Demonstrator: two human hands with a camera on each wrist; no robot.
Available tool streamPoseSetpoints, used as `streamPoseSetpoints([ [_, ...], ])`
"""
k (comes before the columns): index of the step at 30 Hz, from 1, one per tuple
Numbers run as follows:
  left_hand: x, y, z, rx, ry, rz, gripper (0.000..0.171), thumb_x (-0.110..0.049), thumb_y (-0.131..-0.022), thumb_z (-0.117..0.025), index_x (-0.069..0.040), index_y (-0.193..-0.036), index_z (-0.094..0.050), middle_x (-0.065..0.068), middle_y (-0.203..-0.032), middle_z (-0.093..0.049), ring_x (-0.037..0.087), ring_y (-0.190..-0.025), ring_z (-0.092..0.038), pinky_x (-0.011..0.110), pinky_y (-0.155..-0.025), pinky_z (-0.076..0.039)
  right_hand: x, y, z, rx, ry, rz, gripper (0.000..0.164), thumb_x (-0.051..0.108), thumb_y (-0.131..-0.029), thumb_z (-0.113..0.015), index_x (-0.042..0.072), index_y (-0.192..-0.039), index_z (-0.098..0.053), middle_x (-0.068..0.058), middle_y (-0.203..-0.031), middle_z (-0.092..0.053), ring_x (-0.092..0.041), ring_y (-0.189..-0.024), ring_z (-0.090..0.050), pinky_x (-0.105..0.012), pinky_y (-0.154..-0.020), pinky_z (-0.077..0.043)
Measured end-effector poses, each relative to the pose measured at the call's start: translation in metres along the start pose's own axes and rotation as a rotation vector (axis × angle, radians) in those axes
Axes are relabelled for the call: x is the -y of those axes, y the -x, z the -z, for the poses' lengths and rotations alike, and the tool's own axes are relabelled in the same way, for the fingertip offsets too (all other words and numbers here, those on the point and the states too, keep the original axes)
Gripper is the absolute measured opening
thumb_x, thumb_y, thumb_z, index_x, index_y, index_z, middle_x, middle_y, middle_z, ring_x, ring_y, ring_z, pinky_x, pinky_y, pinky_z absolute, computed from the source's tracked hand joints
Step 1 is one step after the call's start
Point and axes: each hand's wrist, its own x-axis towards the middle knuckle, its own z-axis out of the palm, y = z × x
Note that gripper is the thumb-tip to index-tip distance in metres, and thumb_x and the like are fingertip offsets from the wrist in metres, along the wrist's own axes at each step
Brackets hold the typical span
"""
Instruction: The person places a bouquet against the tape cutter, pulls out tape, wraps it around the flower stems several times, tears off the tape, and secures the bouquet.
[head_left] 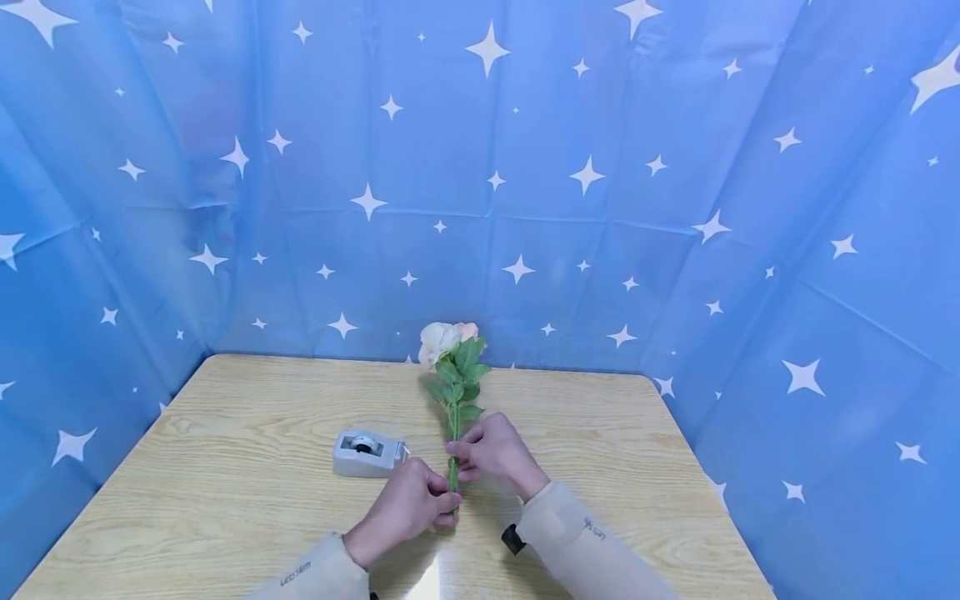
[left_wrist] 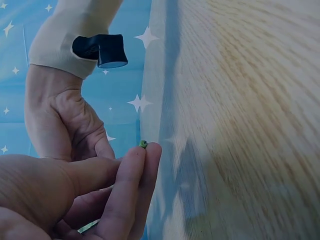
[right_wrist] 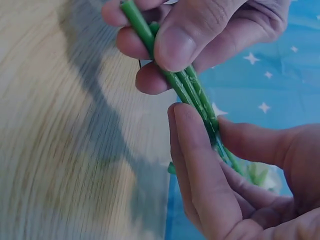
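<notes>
A bunch of flowers, with white and pale pink blooms (head_left: 440, 340) and green leaves (head_left: 467, 360), is held just above the table, blooms toward the back. My left hand (head_left: 408, 502) pinches the green stems (right_wrist: 192, 92) near their cut ends, thumb against fingers. Higher up, on the bloom side, my right hand (head_left: 497, 452) holds the same stems between thumb and fingers. Seen in the right wrist view, several stems lie side by side with shiny patches on them. Only a small green tip shows past the fingertips in the left wrist view.
A grey tape dispenser (head_left: 367, 454) with a roll in it stands left of the stems, close to my left hand. The wooden table (head_left: 247, 433) is bounded by blue star-patterned cloth (head_left: 420, 167) at the back and sides.
</notes>
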Motion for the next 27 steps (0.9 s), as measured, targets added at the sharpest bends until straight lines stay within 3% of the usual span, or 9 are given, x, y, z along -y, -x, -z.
streamPoseSetpoints([
  [6,0.003,0.0,0.0,-0.004,0.02,0.009,0.005,0.002,-0.102,-0.085,0.005,-0.1,-0.09,0.014,-0.088,-0.088,0.025,-0.074,-0.088,0.027,-0.064,-0.07,-0.001,-0.002,-0.003,0.011,-0.034,-0.001,0.016,0.009,-0.107,-0.085,-0.006,-0.104,-0.088,-0.013,-0.091,-0.086,-0.028,-0.079,-0.088,-0.042,-0.081,-0.077],
  [12,0.006,0.0,0.004,0.015,0.106,0.05,0.01,0.0,-0.102,-0.087,0.008,-0.108,-0.088,0.017,-0.095,-0.088,0.027,-0.076,-0.089,0.03,-0.071,-0.073,-0.003,-0.002,-0.005,0.02,-0.076,0.003,0.014,0.008,-0.107,-0.084,-0.004,-0.105,-0.089,-0.014,-0.09,-0.087,-0.019,-0.072,-0.083,-0.037,-0.078,-0.076],
  [20,0.011,-0.002,0.011,0.086,0.25,0.128,0.022,-0.005,-0.107,-0.084,0.012,-0.12,-0.083,0.018,-0.099,-0.084,0.014,-0.074,-0.083,0.034,-0.077,-0.075,-0.005,-0.003,-0.004,0.054,-0.135,0.02,0.016,0.007,-0.109,-0.081,-0.008,-0.112,-0.087,-0.015,-0.093,-0.087,-0.015,-0.074,-0.082,-0.037,-0.081,-0.076],
  [27,0.018,-0.004,0.016,0.188,0.38,0.168,0.024,-0.004,-0.114,-0.073,0.015,-0.128,-0.077,0.023,-0.109,-0.084,0.029,-0.093,-0.09,0.037,-0.087,-0.076,-0.007,-0.006,-0.003,0.077,-0.157,0.026,0.02,0.008,-0.111,-0.079,-0.01,-0.118,-0.085,-0.018,-0.1,-0.088,-0.016,-0.078,-0.082,-0.035,-0.082,-0.075],
])
